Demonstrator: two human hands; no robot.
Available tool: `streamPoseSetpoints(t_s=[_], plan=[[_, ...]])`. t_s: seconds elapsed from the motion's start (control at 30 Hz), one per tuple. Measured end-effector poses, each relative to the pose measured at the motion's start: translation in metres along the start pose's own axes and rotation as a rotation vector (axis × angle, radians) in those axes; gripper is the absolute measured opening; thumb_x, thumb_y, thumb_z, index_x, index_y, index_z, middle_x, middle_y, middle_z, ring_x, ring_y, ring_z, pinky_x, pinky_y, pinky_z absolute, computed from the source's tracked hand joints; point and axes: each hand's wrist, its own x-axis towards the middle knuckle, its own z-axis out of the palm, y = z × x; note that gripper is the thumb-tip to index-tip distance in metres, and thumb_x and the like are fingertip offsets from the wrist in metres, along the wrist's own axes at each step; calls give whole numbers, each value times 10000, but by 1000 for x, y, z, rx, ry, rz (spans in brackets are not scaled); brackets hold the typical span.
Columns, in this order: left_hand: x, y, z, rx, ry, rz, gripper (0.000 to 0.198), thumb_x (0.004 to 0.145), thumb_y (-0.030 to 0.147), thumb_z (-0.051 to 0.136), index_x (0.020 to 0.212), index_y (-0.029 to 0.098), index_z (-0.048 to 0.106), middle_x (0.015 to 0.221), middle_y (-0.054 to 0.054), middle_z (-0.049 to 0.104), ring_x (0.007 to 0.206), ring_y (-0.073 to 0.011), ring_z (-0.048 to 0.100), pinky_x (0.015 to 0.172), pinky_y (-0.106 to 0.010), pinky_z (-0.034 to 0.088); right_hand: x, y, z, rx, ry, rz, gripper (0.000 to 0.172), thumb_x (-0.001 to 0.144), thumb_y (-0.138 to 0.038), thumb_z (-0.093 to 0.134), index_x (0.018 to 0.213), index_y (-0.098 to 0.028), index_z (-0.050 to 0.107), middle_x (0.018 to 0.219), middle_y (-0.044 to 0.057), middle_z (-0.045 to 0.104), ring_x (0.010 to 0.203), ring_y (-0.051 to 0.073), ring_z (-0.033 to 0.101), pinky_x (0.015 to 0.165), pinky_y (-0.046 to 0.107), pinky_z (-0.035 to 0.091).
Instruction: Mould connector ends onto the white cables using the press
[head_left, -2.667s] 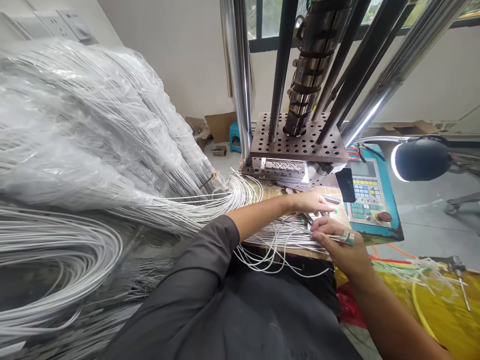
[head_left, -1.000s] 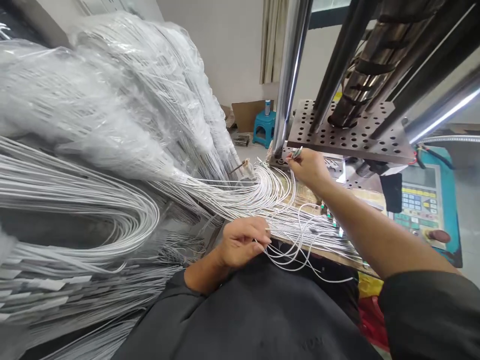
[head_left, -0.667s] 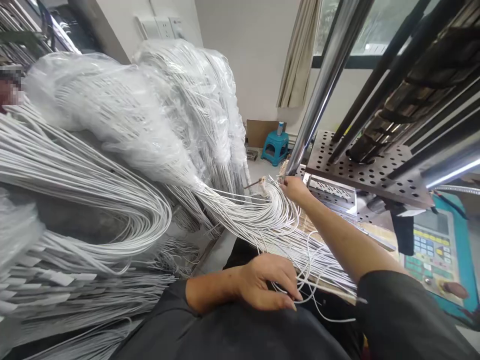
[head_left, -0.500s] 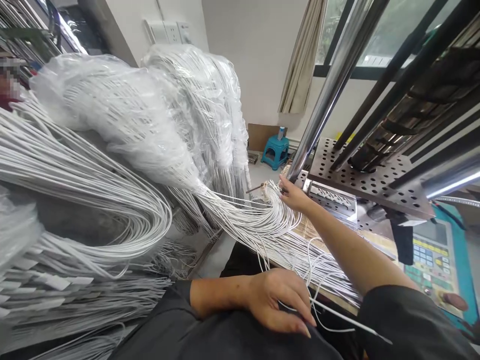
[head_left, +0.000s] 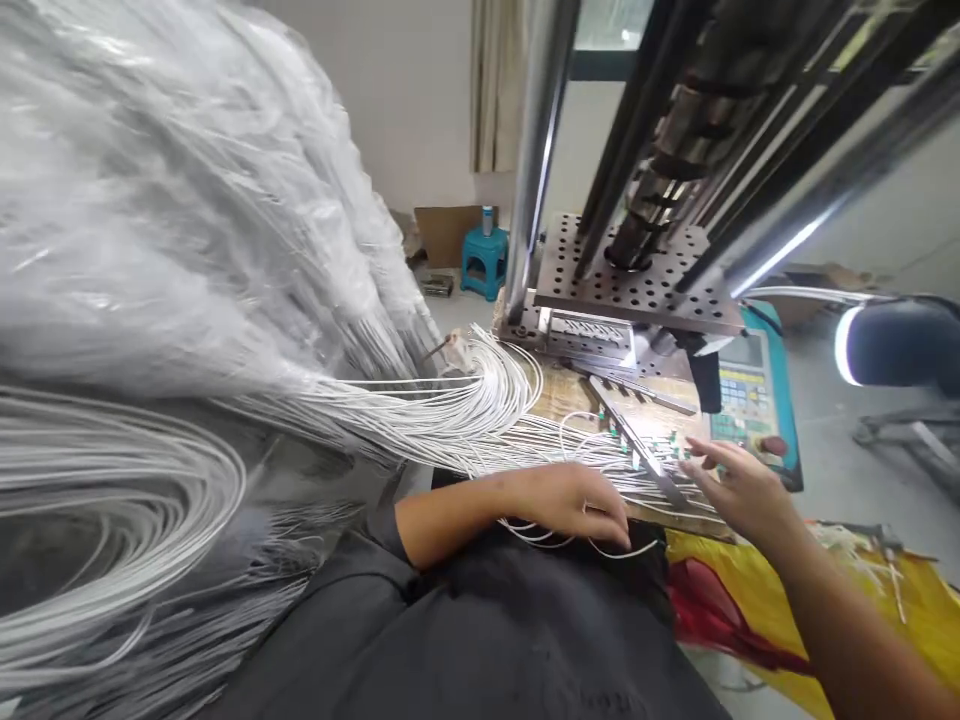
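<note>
Since half a second ago, right hand (head_left: 739,487) has withdrawn from the press column and now hovers with fingers spread over the metal fixture bar (head_left: 636,443). Left hand (head_left: 574,502) pinches thin white cables (head_left: 525,448) at the bench edge. Cables appear light, limp and tangle-prone; best gripped near their ends.

Glossy clear plastic wrap (head_left: 150,230) covers smooth white cables (head_left: 465,420); the perforated plate (head_left: 630,280) is dull metal, the columns (head_left: 536,150) polished steel.

Pale wall (head_left: 405,110), beige curtain (head_left: 491,90), window (head_left: 600,30), grey floor (head_left: 862,480), blue stool (head_left: 484,263), lit lamp (head_left: 892,345)
</note>
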Motion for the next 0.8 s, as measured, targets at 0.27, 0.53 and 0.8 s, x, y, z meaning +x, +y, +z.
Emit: streamPoseSetpoints(t_s=[0.27,0.53,0.8], plan=[[97,-55,-68,741,-41,-253,374,912,199,611,1282,197,661,1370,-105,614,1231,-278,531,1050,-429,442,-15,-15,19,-165,-65,-31,496,930,-558,580,1252,-194,683,1124,120,704,945,275,688,842,399,527],[110,-63,-70,863,-203,-305,404,902,459,625,1225,219,660,1296,-102,625,1220,-313,441,1024,-491,394,6,-35,31,-360,-190,-99,364,906,-560,595,965,-228,732,896,87,656,870,263,642,760,370,474],[105,-74,-82,797,-202,-211,403,925,498,586,1173,193,671,1212,-109,616,1199,-293,455,1070,-460,316,8,-35,32,-226,-179,-67,285,931,-467,571,1011,-236,720,942,91,666,904,263,648,783,372,494]])
